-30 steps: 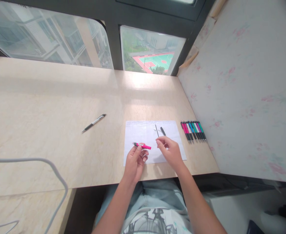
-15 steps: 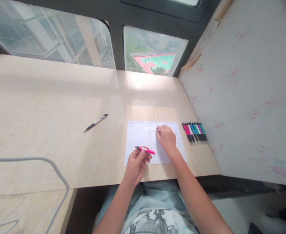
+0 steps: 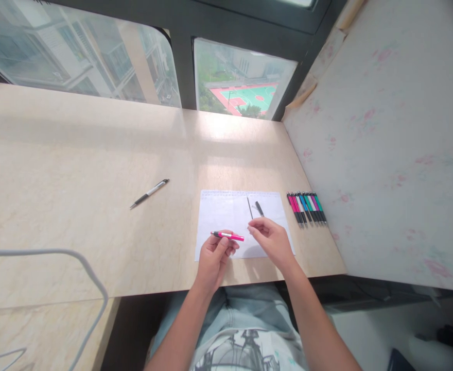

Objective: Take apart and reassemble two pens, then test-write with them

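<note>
My left hand (image 3: 213, 257) pinches a pink pen barrel (image 3: 230, 236) with a black end, held level over the near part of the white paper (image 3: 211, 216). My right hand (image 3: 273, 241) is to the right of it, thumb and fingertips closed on the lower end of a thin dark pen refill (image 3: 249, 207), which points away toward the paper's far edge. Just beyond these fingers a short black pen grip (image 3: 259, 208) lies on the paper, with a small thin piece beside it that is hard to make out.
A row of several colored pens (image 3: 307, 209) lies right of the paper, by the floral wall (image 3: 384, 154). A white and black pen (image 3: 150, 194) lies to the left on the table (image 3: 75, 170). A grey cable (image 3: 87, 268) loops at the near left.
My right hand has drawn back toward me with the refill, uncovering the black pen grip on the paper. My left hand stays nearly still with the pink barrel.
</note>
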`<state>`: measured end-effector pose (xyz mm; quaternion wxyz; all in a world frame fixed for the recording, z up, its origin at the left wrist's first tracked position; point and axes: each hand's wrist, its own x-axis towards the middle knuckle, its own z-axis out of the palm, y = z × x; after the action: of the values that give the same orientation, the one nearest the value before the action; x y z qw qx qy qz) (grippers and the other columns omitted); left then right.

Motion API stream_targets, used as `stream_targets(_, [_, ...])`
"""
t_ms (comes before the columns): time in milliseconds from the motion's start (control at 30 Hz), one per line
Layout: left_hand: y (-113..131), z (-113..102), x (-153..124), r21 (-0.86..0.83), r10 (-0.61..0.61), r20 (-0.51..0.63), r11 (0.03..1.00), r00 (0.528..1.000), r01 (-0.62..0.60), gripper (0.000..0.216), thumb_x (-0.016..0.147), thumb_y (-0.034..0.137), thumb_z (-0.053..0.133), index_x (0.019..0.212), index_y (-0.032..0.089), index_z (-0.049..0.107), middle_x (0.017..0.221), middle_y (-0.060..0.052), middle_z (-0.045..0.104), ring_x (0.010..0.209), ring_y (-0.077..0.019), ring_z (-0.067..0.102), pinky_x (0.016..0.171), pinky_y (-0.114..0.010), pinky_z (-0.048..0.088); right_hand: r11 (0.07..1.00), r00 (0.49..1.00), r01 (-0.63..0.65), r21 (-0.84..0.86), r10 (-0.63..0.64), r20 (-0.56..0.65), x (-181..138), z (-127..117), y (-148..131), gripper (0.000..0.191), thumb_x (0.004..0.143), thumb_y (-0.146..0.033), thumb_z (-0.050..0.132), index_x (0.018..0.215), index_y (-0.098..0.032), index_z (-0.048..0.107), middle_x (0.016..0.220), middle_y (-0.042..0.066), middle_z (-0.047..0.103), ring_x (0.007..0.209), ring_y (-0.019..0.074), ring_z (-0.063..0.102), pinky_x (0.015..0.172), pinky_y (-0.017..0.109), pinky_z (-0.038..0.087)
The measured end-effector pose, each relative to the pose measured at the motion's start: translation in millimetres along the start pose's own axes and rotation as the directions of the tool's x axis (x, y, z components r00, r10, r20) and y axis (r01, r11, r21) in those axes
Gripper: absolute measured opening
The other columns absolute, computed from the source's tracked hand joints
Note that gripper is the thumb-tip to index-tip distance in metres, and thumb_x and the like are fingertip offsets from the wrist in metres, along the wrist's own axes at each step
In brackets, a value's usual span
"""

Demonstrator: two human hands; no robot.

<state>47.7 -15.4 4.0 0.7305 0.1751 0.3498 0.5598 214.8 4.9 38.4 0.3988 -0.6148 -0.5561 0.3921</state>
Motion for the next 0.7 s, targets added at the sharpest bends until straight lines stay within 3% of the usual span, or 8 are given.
stream_targets(167, [1,1,1,-0.012,0.028,-0.031,1.000,0.999,-0.028,0.023,0.077,0.029,0.077,0.093,0.014,0.071,0.081,-0.005,0.070,0.068,-0.0118,0.063,0.061,-0.022,0.044,0.991,0.998,-0.046,0.126,0.041,0.047,-17,-2,-4,0.015,0.083,-0.029,0.066,0.092,-0.020,0.073,0.091,0.005,0.074,0.083,0.0194,0.070,0.077,0.031,0.056])
stream_targets(700, [5,2,-1,-0.021,0.002,-0.015,1.000,1.000,-0.002,0.023,0.073,0.027,0.080,0.091,0.015,0.072,0.080,-0.006,0.072,0.066,-0.0110,0.064,0.061,-0.021,0.048,0.996,0.995,0.089,0.031,-0.091,0.051,-22,1,-25,0.010,0.084,-0.027,0.067,0.085,-0.021,0.075,0.082,0.003,0.074,0.072,0.0159,0.065,0.066,0.026,0.051])
